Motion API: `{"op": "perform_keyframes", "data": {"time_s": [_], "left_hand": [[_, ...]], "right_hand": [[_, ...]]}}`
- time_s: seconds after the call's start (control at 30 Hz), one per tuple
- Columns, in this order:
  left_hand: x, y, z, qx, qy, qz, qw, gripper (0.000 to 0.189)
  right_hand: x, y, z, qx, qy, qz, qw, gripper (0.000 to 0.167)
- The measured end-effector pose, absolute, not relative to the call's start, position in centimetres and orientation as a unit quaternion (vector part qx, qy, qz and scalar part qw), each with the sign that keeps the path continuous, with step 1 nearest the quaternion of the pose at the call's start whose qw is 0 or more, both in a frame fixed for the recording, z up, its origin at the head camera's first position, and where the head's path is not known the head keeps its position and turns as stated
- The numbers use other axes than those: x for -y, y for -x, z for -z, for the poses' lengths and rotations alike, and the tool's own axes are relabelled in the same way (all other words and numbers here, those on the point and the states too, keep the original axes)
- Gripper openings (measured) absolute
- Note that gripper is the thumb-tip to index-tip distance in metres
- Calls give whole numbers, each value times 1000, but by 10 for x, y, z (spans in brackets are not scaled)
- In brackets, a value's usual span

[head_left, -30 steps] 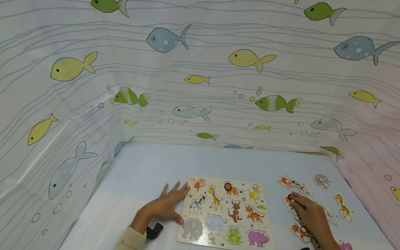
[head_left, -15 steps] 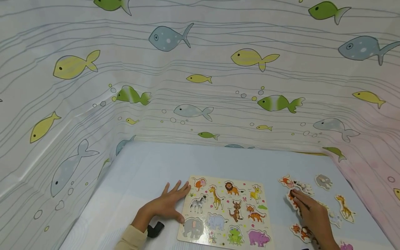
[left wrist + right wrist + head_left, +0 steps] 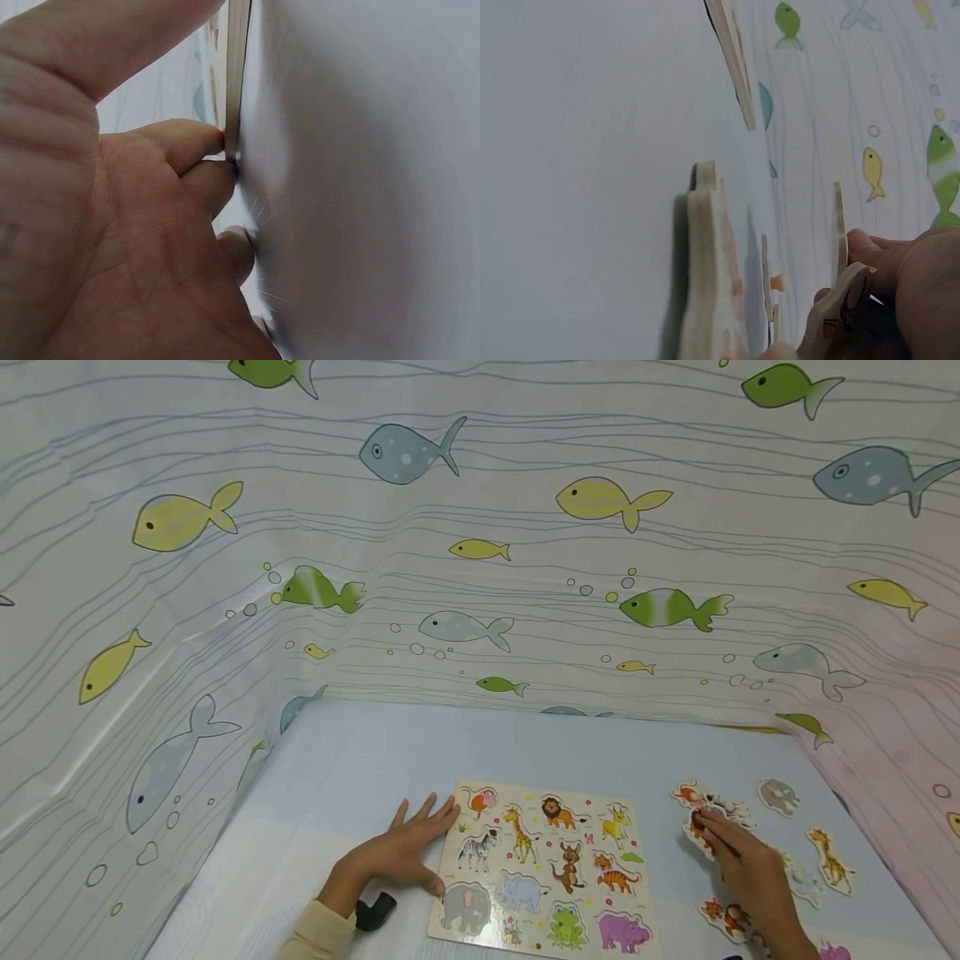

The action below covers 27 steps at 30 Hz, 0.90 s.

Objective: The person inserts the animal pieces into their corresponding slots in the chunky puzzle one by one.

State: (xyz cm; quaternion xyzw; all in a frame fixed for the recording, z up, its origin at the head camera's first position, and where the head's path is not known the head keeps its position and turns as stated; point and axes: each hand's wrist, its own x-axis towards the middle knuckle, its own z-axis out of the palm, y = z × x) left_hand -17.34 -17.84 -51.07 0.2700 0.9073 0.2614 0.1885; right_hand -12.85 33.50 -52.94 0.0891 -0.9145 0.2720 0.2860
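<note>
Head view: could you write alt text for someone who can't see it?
A person's right hand pinches a flat, orange-brown wooden puzzle piece among loose painted animal pieces. The left hand, fingers spread, touches the left edge of a pale rectangular wooden animal board; behind is a white fish-patterned backdrop.

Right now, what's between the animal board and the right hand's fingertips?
The head view shows bare table beside the board, then the piece the right hand holds.
</note>
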Motion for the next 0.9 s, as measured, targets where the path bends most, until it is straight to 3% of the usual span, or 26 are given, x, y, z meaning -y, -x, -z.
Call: {"op": "perform_keyframes", "data": {"time_s": [0.4, 0.9], "left_hand": [[179, 172, 511, -906, -274, -261, 188, 125], [180, 173, 512, -908, -275, -254, 185, 126]], "right_hand": [[-329, 137, 521, 891, -159, -264, 333, 47], [-314, 143, 511, 889, -208, -274, 304, 49]]}}
